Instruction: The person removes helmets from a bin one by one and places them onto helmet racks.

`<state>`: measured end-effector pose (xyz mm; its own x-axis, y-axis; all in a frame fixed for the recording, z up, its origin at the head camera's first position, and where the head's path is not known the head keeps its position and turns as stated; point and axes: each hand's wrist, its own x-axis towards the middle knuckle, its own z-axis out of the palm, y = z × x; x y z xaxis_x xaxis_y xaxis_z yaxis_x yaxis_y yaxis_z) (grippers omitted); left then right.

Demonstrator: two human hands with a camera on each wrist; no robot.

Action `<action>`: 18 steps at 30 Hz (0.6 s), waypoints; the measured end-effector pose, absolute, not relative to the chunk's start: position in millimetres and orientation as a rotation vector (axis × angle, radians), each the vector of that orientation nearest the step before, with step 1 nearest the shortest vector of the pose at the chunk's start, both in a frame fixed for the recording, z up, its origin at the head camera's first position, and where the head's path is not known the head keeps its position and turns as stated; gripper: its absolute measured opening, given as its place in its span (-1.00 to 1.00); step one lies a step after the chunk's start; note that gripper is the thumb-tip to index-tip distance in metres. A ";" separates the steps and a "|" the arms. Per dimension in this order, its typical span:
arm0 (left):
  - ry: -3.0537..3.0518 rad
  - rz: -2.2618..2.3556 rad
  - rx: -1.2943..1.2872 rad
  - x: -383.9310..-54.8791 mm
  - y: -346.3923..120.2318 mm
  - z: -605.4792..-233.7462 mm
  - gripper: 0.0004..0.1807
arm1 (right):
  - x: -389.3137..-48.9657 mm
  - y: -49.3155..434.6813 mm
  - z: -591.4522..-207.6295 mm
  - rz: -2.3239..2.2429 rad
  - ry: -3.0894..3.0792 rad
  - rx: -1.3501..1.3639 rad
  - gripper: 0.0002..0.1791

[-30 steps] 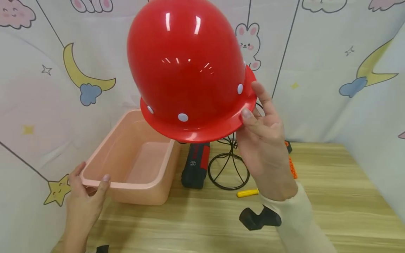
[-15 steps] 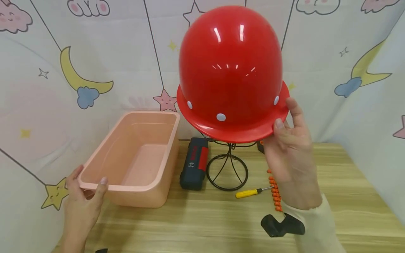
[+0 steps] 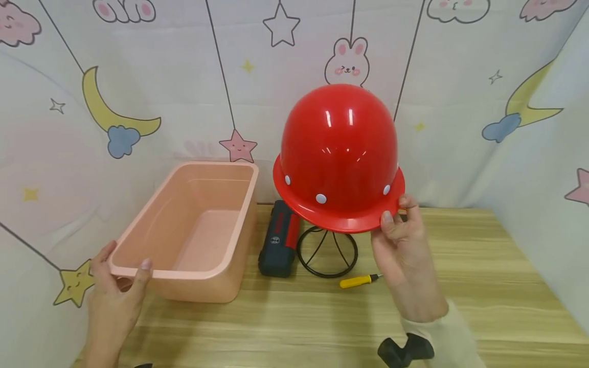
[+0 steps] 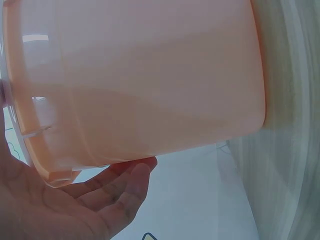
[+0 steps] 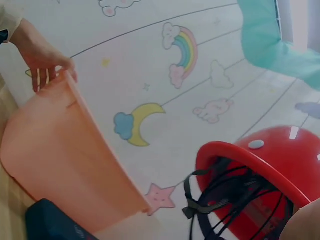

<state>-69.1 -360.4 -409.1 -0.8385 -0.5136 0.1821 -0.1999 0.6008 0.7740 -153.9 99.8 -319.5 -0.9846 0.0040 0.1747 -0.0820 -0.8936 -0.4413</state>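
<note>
My right hand (image 3: 405, 260) grips the brim of a red hard hat (image 3: 340, 153) at its right side, thumb on top. The hat is over a black wire stand (image 3: 327, 253), whose upper part it hides in the head view. Black straps (image 5: 220, 205) show inside the hat in the right wrist view. On the left, my left hand (image 3: 115, 296) holds the near left corner of a pink plastic tub (image 3: 184, 275), thumb over the rim. Its other fingers (image 4: 125, 190) lie against the tub's outside wall in the left wrist view.
Between tub and stand lies a dark blue case with a red panel (image 3: 278, 240). A yellow-handled screwdriver (image 3: 356, 281) lies in front of the stand, its tip behind my right hand. A patterned cloth (image 3: 184, 76) hangs behind the wooden table (image 3: 276, 327).
The hard hat in my right hand has moved right, then down over the wire stand. My left hand keeps its hold on the tub.
</note>
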 end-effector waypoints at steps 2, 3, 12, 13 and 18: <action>-2.441 -1.112 0.573 -68.6 -360.1 -408.8 -0.03 | -152.6 97.7 -326.2 2.996 -0.707 0.219 -0.63; -2.441 -1.112 0.574 -68.4 -359.9 -408.5 -0.03 | -151.4 96.6 -329.4 2.991 -0.711 0.191 -0.62; -2.448 -1.098 0.580 -68.6 -360.8 -409.4 -0.03 | -144.1 85.7 -345.9 2.869 -1.000 0.007 -0.63; -2.450 -1.101 0.582 -68.8 -360.9 -409.7 -0.03 | -143.5 85.8 -347.2 2.852 -1.025 0.020 -0.64; -2.449 -1.108 0.579 -69.2 -361.7 -410.7 -0.03 | -140.2 90.4 -353.0 2.807 -1.098 0.143 -0.64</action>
<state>-69.2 -361.7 -410.7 -0.8388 -0.5148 0.1773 -0.2066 0.6022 0.7711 -140.2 90.4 -353.0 -0.9878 0.0809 0.1333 -0.1499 -0.7283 -0.6687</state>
